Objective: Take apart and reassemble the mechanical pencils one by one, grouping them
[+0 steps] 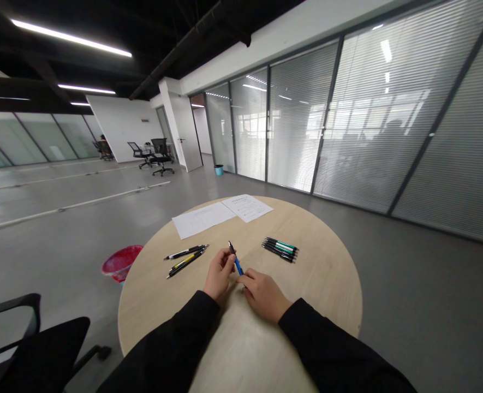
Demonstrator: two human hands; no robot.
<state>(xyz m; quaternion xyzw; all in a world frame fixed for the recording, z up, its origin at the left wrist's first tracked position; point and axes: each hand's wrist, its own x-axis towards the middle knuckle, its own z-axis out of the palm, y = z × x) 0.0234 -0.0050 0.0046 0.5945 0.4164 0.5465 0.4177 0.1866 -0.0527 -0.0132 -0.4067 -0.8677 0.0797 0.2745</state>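
Over the middle of the round wooden table (318, 273), a blue and black pen (237, 263) points away from me. My left hand (220, 273) is closed on the pen's middle, thumb and fingers pinching it. The fingers of my right hand (263, 292) are closed at the pen's near end. To the right lies a row of several pens (280, 249), black, green and white, side by side. On the left several looser pens (187, 261), black, white and yellow, lie slanted in two small groups.
Two printed paper sheets, a left one (204, 218) and a right one (247, 207), lie at the table's far edge. A red-lined bin (122, 263) stands left of the table. A black chair (45, 355) is at the lower left.
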